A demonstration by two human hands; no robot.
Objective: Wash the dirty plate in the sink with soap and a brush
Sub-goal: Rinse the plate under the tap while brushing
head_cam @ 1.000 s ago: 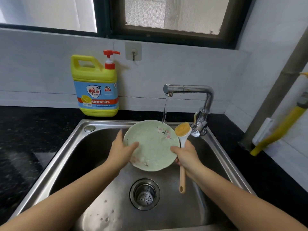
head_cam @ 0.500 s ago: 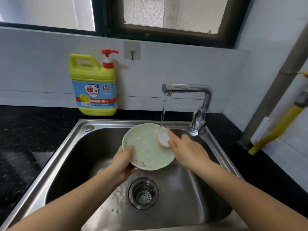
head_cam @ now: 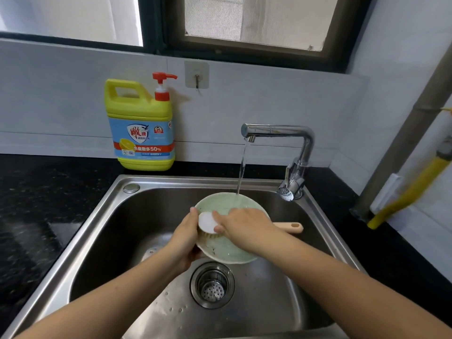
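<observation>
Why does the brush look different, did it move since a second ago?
Yes. The brush went from standing bristles-up near the faucet to lying bristles-down on the plate, farther left of the faucet.

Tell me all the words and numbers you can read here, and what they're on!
"50%": on the red band of the soap bottle label, after Chinese characters too blurred to read.
Shield logo on the label: large Chinese characters, not clearly readable.
Other small print on the label: too small.
Nothing else carries text.

Home kitchen: steel sink [head_cam: 102, 216] centre frame, running faucet [head_cam: 288, 133], dish-soap jug [head_cam: 140, 123] on black counter [head_cam: 49, 192], tiled backsplash.
</observation>
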